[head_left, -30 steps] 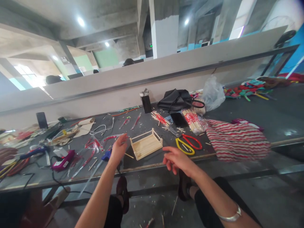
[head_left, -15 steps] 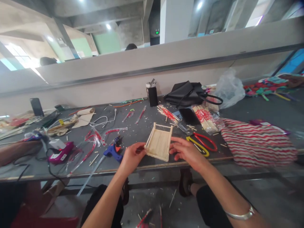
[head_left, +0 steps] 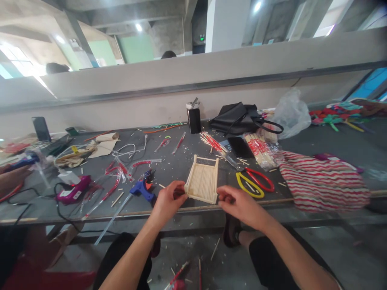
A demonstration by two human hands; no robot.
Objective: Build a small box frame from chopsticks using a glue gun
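A small tray-like box made of pale wooden sticks (head_left: pixel 203 180) is held at the near edge of the dark table (head_left: pixel 181 171). My left hand (head_left: pixel 168 200) pinches its near left corner. My right hand (head_left: pixel 240 205) pinches its near right corner. The box's open side faces up and its far end points away from me. A blue glue gun (head_left: pixel 141 188) lies just left of my left hand. Red and yellow scissors (head_left: pixel 254 183) lie just right of the box.
On the table are a black bottle (head_left: pixel 194 117), a black bag (head_left: pixel 238 118), a phone (head_left: pixel 238 147), stick bundles (head_left: pixel 259 150), a red-and-white striped cloth (head_left: pixel 323 181), a magenta device (head_left: pixel 72 192) with cables, and scattered sticks. Another person's hand (head_left: pixel 12 179) is at far left.
Both hands came together onto the wooden box, lifted it from the table and turned it end-on toward me. It now sits lower and nearer the table edge.
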